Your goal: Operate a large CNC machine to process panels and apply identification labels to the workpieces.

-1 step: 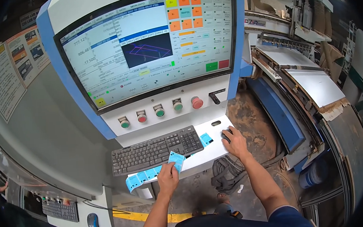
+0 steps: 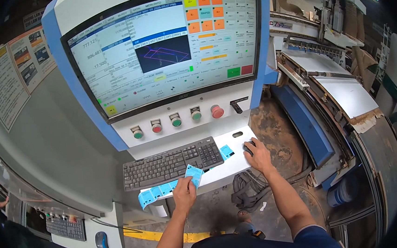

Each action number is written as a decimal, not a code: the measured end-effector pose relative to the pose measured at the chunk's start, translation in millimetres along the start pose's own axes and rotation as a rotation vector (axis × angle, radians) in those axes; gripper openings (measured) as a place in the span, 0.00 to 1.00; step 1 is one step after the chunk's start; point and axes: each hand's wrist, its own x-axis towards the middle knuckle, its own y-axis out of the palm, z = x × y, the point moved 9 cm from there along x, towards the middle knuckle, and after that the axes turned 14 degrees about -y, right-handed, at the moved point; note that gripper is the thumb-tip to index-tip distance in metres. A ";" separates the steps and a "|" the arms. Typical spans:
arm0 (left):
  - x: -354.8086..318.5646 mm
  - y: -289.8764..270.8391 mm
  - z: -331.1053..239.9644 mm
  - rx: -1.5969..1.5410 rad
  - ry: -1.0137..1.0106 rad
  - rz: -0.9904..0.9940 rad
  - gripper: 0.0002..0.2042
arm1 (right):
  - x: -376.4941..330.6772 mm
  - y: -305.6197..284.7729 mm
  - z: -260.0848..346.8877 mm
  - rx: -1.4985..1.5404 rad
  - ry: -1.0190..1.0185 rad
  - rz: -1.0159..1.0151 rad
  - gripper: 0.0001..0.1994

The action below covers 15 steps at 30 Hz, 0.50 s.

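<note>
My left hand (image 2: 184, 196) pinches a light-blue printed label (image 2: 193, 172) in front of the keyboard's lower right edge. More blue labels (image 2: 155, 193) lie in a row along the near edge of the white shelf (image 2: 239, 163), to the left of that hand. A black keyboard (image 2: 164, 166) rests behind them on the shelf. At its right end lies another blue label (image 2: 227, 150). My right hand (image 2: 259, 157) rests over a dark mouse (image 2: 247, 148), covering most of it. Above the shelf stands a lit monitor (image 2: 165, 56) showing coloured buttons and a purple line drawing.
Below the monitor is a row of green and red push buttons (image 2: 176, 122) and a red mushroom button (image 2: 217, 112). A large machine bed (image 2: 340, 94) stands at right, a blue bucket (image 2: 343, 192) beside it. Dark grey fabric (image 2: 248, 190) hangs beneath the shelf. Another keyboard (image 2: 67, 229) and mouse (image 2: 101, 242) sit lower left.
</note>
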 end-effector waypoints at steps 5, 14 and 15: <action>-0.8 -1.0 0.9 0.005 0.022 -0.016 0.08 | 0.7 0.6 0.6 0.010 -0.005 0.009 0.21; -0.3 -0.7 -0.3 0.001 0.005 -0.001 0.08 | -0.7 1.7 -1.5 0.005 -0.002 -0.002 0.21; -0.1 -0.7 -0.4 -0.002 0.002 -0.002 0.08 | -0.8 1.9 -2.0 -0.001 -0.009 -0.006 0.21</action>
